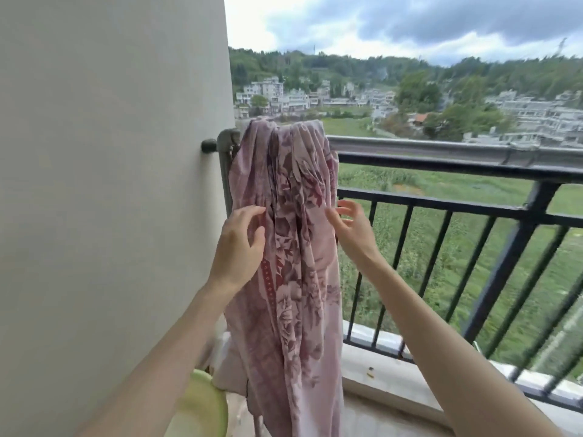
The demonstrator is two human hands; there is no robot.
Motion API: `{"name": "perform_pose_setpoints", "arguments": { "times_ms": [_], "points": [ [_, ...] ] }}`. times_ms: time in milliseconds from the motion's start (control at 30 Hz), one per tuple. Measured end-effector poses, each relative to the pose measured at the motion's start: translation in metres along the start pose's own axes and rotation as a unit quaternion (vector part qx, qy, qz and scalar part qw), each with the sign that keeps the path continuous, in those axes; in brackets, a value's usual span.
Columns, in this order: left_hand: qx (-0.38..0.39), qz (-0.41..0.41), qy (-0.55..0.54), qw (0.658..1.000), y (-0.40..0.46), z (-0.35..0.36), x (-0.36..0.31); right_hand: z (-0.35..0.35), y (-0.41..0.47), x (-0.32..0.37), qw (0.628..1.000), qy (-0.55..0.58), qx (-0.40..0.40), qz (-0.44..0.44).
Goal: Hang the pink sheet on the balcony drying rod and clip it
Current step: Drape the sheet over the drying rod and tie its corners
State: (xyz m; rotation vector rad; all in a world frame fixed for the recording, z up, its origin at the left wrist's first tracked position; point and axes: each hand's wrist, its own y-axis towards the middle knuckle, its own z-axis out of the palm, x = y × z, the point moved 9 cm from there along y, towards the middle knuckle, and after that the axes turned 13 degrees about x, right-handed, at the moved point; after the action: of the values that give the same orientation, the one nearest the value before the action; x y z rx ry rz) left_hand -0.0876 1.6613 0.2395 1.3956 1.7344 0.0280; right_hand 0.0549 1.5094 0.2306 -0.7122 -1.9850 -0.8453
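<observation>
Pink sheet (293,234): draped bunched over drying rod (441,146), wall end. Left hand (239,244), right hand (348,225): fingers loosely spread, touching folds, gripping nothing. Step: spreading. Next: draw cloth along rod, then clip; clips unseen.

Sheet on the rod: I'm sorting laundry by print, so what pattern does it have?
The pink sheet carries a darker maroon floral print, seen in the head view.

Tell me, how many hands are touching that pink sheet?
2: the left hand rests on the pink sheet's left side, the right hand fingers its right edge.
</observation>
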Motion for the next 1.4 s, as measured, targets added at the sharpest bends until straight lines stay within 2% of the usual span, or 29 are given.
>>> {"name": "perform_pose_setpoints", "arguments": {
  "times_ms": [133, 300, 400, 500, 700, 800, 933, 1067, 1167, 1400],
  "points": [
    [-0.024, 0.093, 0.082, 0.992, 0.068, -0.016, -0.032, -0.016, 0.038, 0.052, 0.998, -0.033, -0.014, -0.057],
    [-0.008, 0.157, 0.129, 0.979, 0.123, -0.018, -0.043, -0.018, 0.072, 0.069, 0.999, -0.018, -0.028, -0.040],
    [0.012, 0.150, 0.136, 0.979, 0.141, -0.015, -0.031, -0.011, 0.082, 0.066, 1.000, 0.026, -0.011, 0.002],
    [0.021, 0.149, 0.138, 0.979, 0.149, -0.011, -0.023, -0.006, 0.087, 0.062, 1.000, 0.023, 0.002, 0.020],
    [-0.003, 0.181, 0.154, 0.971, 0.149, -0.009, -0.015, -0.012, 0.083, 0.055, 0.996, 0.065, -0.057, 0.029],
    [-0.011, 0.184, 0.149, 0.971, 0.148, -0.008, -0.013, -0.005, 0.083, 0.062, 0.999, 0.042, -0.032, 0.008],
    [-0.013, 0.178, 0.125, 0.976, 0.147, -0.005, -0.011, -0.011, 0.081, 0.077, 0.998, -0.043, -0.046, -0.030],
    [-0.019, 0.169, 0.109, 0.979, 0.145, -0.005, -0.010, -0.018, 0.078, 0.079, 0.998, 0.052, -0.035, -0.028],
    [-0.007, 0.170, 0.119, 0.978, 0.146, -0.004, -0.009, -0.041, 0.078, 0.086, 0.988, 0.126, -0.080, -0.039],
    [-0.035, 0.169, 0.115, 0.978, 0.148, -0.009, -0.011, -0.137, 0.039, 0.090, 0.948, 0.171, -0.260, -0.064]
  ]
}}
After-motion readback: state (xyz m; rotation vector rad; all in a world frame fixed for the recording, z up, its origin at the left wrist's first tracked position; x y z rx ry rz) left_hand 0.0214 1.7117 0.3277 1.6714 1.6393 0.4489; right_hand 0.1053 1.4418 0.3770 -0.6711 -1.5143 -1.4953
